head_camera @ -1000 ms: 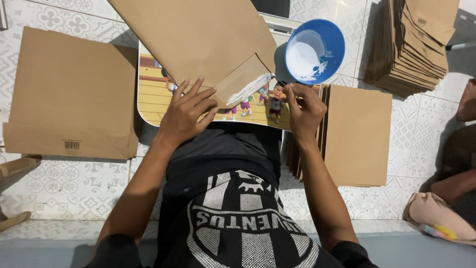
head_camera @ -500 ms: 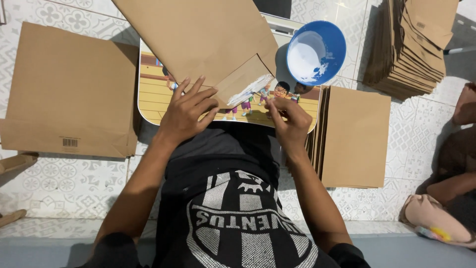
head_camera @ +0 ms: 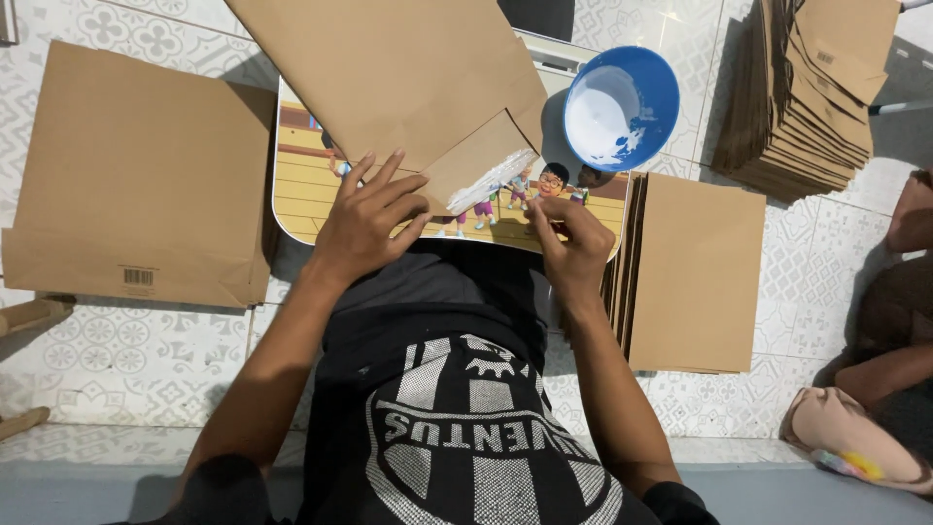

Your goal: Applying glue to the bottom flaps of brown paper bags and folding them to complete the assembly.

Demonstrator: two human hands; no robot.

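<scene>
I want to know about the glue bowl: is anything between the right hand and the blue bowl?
Nothing visible. The right hand rests on the picture board's edge; only bare board lies up to the blue bowl.

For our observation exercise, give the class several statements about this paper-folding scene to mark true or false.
1. The left hand presses flat on the brown paper sheet. True.
2. The blue bowl is full of red paint. False: it holds a white paste.
3. A white smear runs along the folded flap. True.
4. The right hand rests inside the bowl. False: it is at the edge of the cartoon-printed tray, apart from the bowl.
5. A stack of brown paper lies beyond the bowl. True.
</scene>
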